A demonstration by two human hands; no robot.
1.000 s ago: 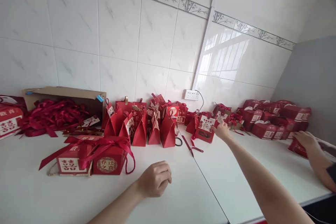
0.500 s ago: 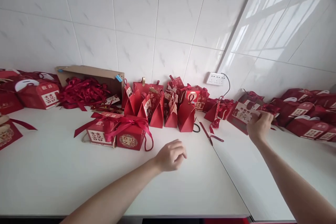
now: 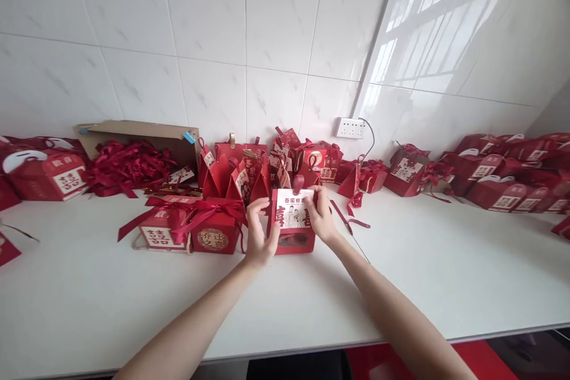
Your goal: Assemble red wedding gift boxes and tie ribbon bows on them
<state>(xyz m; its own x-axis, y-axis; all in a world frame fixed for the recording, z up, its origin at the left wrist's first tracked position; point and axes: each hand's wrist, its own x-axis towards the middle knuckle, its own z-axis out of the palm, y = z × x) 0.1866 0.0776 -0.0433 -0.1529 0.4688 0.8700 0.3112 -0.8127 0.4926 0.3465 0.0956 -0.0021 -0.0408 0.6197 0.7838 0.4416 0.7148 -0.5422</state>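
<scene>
A red box with a white printed panel [image 3: 293,214] and a dark window low on its front stands upright near the middle of the table. My right hand [image 3: 321,214] grips its upper right side, thumb on the front. At its left side is my left hand [image 3: 262,230], fingers apart and thumb near the box's lower left edge. Two red boxes with dark red bows, one with a white label [image 3: 159,236] and one with a round gold emblem [image 3: 214,238], sit together left of my left hand.
Behind stand several pointed red boxes [image 3: 218,175]. A cardboard box of red ribbons [image 3: 131,163] lies back left. Red boxes are piled at the right [image 3: 485,169]. A socket strip [image 3: 351,128] is on the wall.
The red box in my right hand has come from the right side to the middle. My left hand has opened from a loose fist beside it. The view has turned right.
</scene>
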